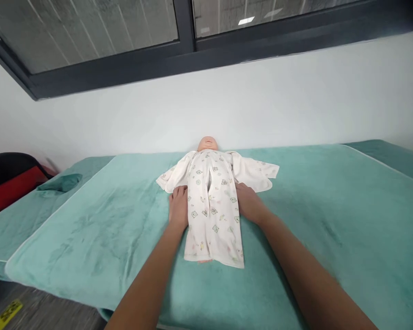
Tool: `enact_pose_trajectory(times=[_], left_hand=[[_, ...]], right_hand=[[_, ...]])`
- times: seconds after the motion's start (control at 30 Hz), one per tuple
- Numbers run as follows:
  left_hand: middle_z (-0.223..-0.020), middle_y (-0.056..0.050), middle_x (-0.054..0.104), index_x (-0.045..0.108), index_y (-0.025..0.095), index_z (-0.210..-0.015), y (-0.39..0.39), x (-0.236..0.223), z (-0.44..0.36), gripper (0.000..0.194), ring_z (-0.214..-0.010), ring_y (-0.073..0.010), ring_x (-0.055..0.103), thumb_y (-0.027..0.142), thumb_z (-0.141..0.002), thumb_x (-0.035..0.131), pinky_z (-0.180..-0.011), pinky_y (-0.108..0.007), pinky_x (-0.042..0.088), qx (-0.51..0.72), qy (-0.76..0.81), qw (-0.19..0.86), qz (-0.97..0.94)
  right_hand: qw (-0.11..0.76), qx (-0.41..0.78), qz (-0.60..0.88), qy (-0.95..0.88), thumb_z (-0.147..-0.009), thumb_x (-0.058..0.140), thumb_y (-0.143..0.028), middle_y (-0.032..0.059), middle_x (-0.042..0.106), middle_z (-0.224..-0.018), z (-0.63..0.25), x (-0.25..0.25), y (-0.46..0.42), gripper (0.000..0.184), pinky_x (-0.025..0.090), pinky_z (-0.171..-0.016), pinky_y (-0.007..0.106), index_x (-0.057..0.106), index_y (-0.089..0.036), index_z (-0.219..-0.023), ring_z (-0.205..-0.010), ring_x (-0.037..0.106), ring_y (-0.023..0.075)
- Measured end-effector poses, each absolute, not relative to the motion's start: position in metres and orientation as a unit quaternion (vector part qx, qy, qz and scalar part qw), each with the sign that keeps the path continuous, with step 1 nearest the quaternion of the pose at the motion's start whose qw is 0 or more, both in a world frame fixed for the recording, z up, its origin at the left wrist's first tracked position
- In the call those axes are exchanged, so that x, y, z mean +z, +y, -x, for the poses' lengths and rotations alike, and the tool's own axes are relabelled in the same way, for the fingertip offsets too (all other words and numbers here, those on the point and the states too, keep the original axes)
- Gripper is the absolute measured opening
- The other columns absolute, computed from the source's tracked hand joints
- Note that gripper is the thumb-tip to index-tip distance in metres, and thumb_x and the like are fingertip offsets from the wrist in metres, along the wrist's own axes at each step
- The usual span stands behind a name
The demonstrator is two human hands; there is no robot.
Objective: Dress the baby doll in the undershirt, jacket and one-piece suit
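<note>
A baby doll (208,143) lies on its back on the green bed cover, its head against the wall. It wears a white baby shirt (252,172) with the sleeves spread to both sides. White printed baby trousers (215,224) lie along its front from the chest down, and a bit of pink shows under the left hem. My left hand (178,206) is closed at the left edge of the trousers, its thumb hidden. On the opposite edge my right hand (250,201) is closed too, fingertips partly covered by the cloth.
The padded green bed cover (89,220) stretches to both sides. Behind it stands a white wall (124,119) below a dark window frame (186,50). A black and red object (16,183) is at the far left, with yellow tape (9,314) on the floor.
</note>
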State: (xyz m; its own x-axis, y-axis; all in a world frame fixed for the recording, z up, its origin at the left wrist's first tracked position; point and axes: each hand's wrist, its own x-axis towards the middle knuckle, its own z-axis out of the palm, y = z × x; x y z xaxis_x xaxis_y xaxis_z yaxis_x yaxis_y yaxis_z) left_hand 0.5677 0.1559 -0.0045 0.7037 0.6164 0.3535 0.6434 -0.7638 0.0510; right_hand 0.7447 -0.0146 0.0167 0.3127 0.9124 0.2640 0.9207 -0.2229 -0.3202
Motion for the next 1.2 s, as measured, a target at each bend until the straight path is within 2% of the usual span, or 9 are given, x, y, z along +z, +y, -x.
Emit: enact_pose_trajectory(times=[0.2,0.4,0.53,0.63,0.77,0.9,1.07,1.13,1.2], left_hand=[[-0.119,-0.014,0.06,0.065,0.02,-0.111,0.155,-0.005,-0.572,0.025,-0.113,-0.0298,0.049,0.029,-0.093,0.049,-0.095,-0.042,0.038,-0.164,-0.349,0.056,0.921],[-0.118,-0.015,0.06,0.06,0.016,-0.115,0.157,-0.007,-0.571,0.028,-0.113,-0.0305,0.05,0.028,-0.091,0.051,-0.096,-0.043,0.039,-0.193,-0.349,0.024,0.917],[-0.112,-0.013,0.062,0.062,0.015,-0.111,0.158,-0.006,-0.562,0.024,-0.109,-0.0285,0.052,0.024,-0.092,0.05,-0.092,-0.04,0.042,-0.206,-0.331,-0.005,0.921],[-0.114,-0.012,0.061,0.061,0.015,-0.109,0.155,-0.003,-0.547,0.023,-0.108,-0.0262,0.051,0.023,-0.091,0.05,-0.094,-0.039,0.043,-0.241,-0.268,-0.034,0.932],[-0.12,-0.011,0.06,0.062,0.018,-0.107,0.15,0.003,-0.522,0.022,-0.114,-0.0278,0.049,0.016,-0.089,0.048,-0.095,-0.042,0.042,-0.221,-0.222,0.011,0.95],[-0.122,-0.009,0.061,0.063,0.02,-0.105,0.15,0.004,-0.511,0.027,-0.117,-0.0285,0.049,0.009,-0.087,0.046,-0.093,-0.043,0.042,-0.198,-0.226,0.042,0.953],[-0.114,-0.006,0.065,0.066,0.022,-0.092,0.162,0.0,-0.51,0.019,-0.113,-0.0249,0.053,0.028,-0.093,0.048,-0.098,-0.042,0.043,-0.255,-0.256,-0.083,0.929],[-0.11,-0.006,0.065,0.066,0.022,-0.093,0.173,-0.002,-0.51,0.023,-0.11,-0.0229,0.055,0.035,-0.094,0.048,-0.101,-0.039,0.042,-0.305,-0.294,-0.146,0.894],[-0.111,-0.007,0.064,0.065,0.022,-0.099,0.186,-0.004,-0.512,0.024,-0.108,-0.0228,0.057,0.038,-0.093,0.048,-0.098,-0.038,0.045,-0.347,-0.369,-0.175,0.844]], right_hand=[[0.179,-0.019,0.805,-0.565,-0.093,0.042,-0.016,0.0155,0.066,-0.103,-0.741,0.018,-0.006,0.027,0.04,-0.079,0.037,0.068,-0.015,-0.099,-0.099,0.056,0.0296],[0.211,-0.003,0.741,-0.638,-0.091,0.049,-0.023,0.0116,0.067,-0.115,-0.748,0.016,-0.01,0.025,0.042,-0.084,0.033,0.069,-0.018,-0.106,-0.104,0.059,0.0258],[0.254,0.009,0.708,-0.659,-0.086,0.049,-0.015,0.009,0.069,-0.095,-0.756,0.012,-0.021,0.021,0.043,-0.081,0.03,0.069,-0.017,-0.089,-0.091,0.061,0.0222],[0.25,0.023,0.698,-0.671,-0.087,0.047,-0.018,0.0067,0.066,-0.083,-0.761,0.012,-0.028,0.019,0.042,-0.077,0.03,0.064,-0.018,-0.079,-0.082,0.059,0.0205],[0.24,0.057,0.69,-0.681,-0.086,0.048,-0.021,0.0041,0.063,-0.076,-0.765,0.016,-0.035,0.019,0.04,-0.071,0.03,0.06,-0.02,-0.072,-0.074,0.057,0.0191],[0.252,0.116,0.697,-0.662,-0.083,0.052,-0.022,0.0024,0.065,-0.076,-0.768,0.021,-0.041,0.016,0.04,-0.067,0.029,0.061,-0.021,-0.069,-0.073,0.059,0.019],[0.322,0.189,0.703,-0.606,-0.085,0.054,-0.035,-0.0001,0.07,-0.077,-0.775,0.027,-0.047,0.022,0.044,-0.069,0.031,0.067,-0.023,-0.072,-0.075,0.063,0.0191],[0.373,0.149,0.73,-0.553,-0.086,0.053,-0.039,0.0007,0.072,-0.084,-0.784,0.025,-0.046,0.023,0.046,-0.076,0.033,0.069,-0.023,-0.077,-0.081,0.064,0.0201],[0.425,0.046,0.771,-0.473,-0.086,0.052,-0.039,0.004,0.073,-0.095,-0.799,0.018,-0.045,0.023,0.046,-0.085,0.036,0.069,-0.023,-0.085,-0.091,0.064,0.0223]])
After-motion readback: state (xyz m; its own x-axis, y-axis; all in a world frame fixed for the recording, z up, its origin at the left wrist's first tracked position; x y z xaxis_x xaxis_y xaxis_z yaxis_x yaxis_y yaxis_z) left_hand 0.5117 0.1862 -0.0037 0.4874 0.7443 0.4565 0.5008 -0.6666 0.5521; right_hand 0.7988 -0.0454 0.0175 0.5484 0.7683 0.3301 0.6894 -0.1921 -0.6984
